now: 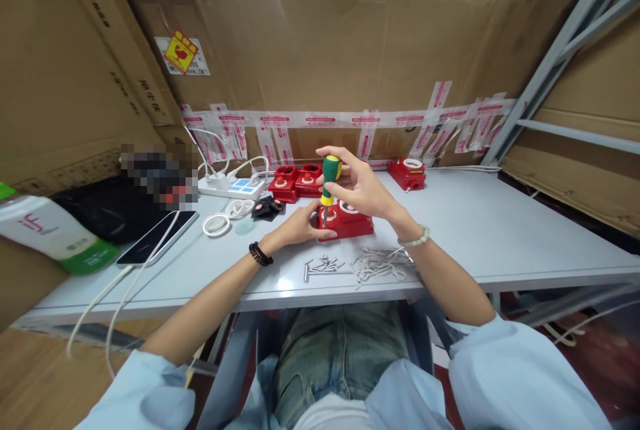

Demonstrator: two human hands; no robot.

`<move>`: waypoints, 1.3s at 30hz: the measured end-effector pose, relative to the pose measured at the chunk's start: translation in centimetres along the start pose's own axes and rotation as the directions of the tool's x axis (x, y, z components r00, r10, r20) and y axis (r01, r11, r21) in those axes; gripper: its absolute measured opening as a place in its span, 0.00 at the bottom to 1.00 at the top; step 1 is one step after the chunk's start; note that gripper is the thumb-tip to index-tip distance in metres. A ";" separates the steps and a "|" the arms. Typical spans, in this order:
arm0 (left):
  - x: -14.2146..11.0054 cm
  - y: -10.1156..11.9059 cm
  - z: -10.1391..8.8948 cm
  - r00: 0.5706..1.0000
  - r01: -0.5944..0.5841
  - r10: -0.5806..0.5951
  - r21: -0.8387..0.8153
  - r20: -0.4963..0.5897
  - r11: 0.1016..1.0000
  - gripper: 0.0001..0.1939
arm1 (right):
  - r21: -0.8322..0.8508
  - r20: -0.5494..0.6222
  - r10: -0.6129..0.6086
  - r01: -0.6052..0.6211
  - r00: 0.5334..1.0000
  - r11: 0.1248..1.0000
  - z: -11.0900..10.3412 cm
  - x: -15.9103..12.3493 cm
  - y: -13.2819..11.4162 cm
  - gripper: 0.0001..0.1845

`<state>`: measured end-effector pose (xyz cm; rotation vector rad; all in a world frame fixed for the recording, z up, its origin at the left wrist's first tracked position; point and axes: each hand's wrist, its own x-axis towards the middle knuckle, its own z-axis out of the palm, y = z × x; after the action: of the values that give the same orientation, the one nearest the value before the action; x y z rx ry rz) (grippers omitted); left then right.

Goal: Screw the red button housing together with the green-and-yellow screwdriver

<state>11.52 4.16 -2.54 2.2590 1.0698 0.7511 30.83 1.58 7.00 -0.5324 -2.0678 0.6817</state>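
Note:
My right hand point(357, 183) is closed around the green and yellow handle of a screwdriver point(330, 180), held upright. Its shaft points down at the left part of a red box-shaped housing point(353, 227) on the table; whether the tip sits in a screw is too small to tell. My left hand point(303, 225) grips the left side of this housing, thumb along its front. Just in front lie a pile of small screws point(327, 263) and a metal T-shaped tool point(325, 273). To their right is a heap of thin white and metal pieces point(383, 265).
More red housings point(284, 185) stand behind, and another point(407, 175) at the back right. White rings point(217, 225), black parts point(269, 208), a power strip point(240, 188), a phone point(157, 238) with cables and a bottle point(55, 233) are on the left. Cardboard point(320, 43) walls the back.

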 end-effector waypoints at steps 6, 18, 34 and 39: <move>0.1 -0.2 0.1 1.000 0.028 -0.027 0.057 -0.009 0.998 0.35 | -0.255 -0.156 -0.018 -0.023 0.988 0.967 1.3 0.0 0.1 0.22; -0.2 0.7 -0.2 1.000 0.030 -0.030 0.052 0.002 0.998 0.32 | -0.018 0.000 -0.005 0.005 1.000 1.000 0.5 0.0 0.0 0.24; -0.1 0.7 -0.1 1.000 0.015 -0.015 0.064 -0.004 0.998 0.32 | -0.192 -0.205 0.025 -0.065 0.978 0.979 2.0 0.2 0.6 0.25; -0.2 0.8 0.0 0.999 0.032 -0.032 0.062 -0.011 0.998 0.30 | -0.125 -0.236 -0.012 -0.018 0.972 0.992 1.0 -0.1 0.2 0.25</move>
<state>11.79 3.57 -2.06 2.2870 1.1464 0.7257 30.05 1.40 6.40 -0.6566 -1.8933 0.4658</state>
